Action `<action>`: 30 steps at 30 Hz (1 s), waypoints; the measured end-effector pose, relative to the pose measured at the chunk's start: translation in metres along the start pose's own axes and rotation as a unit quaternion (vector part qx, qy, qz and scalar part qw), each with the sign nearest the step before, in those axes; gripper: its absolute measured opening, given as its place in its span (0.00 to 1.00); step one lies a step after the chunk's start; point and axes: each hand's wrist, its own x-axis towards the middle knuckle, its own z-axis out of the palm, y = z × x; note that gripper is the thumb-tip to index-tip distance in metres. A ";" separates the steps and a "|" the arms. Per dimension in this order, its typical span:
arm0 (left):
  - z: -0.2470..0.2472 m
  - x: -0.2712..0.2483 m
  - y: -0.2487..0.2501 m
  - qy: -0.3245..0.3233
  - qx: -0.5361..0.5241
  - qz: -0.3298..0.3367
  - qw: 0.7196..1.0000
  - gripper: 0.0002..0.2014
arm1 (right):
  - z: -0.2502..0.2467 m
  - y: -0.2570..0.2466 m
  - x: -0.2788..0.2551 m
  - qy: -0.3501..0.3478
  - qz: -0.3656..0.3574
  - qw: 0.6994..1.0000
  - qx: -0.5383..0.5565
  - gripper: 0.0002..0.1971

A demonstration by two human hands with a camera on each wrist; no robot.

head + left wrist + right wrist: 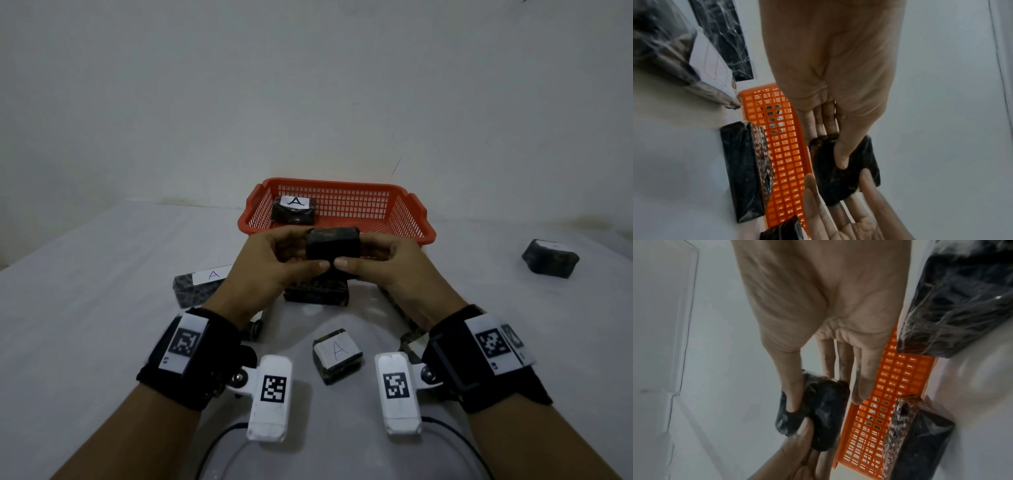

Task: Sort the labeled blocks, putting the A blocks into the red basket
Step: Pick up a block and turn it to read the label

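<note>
Both hands hold one dark wrapped block (333, 244) just in front of the red basket (416, 210); no label shows on it. My left hand (274, 260) pinches its left end, thumb underneath. My right hand (387, 262) pinches the right end in the same way. The left wrist view shows the held block (840, 172) under my thumb, and the right wrist view shows the same block (824, 415) between both thumbs. One block labelled A (294, 209) lies inside the basket at its left. Another A block (337, 354) sits on the table between my wrists. A long A block (198, 284) lies to the left.
A dark block (317, 293) stands on the table directly below my hands. A further block (549, 258), its label unreadable, lies far right. Parts of other wrapped blocks (409, 342) peek out beside my wrists. A white wall rises behind the basket.
</note>
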 end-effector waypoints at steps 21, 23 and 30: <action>0.002 0.000 0.000 -0.018 -0.021 -0.058 0.998 0.13 | 0.000 -0.001 -0.001 -0.047 0.008 0.992 0.117 0.21; 0.001 -0.001 0.000 -0.031 -0.038 -0.069 0.996 0.15 | -0.003 0.000 -0.001 -0.039 0.001 0.994 0.101 0.20; -0.002 -0.001 0.001 -0.018 -0.009 -0.055 0.998 0.16 | -0.002 0.003 0.002 -0.031 0.001 0.993 0.117 0.22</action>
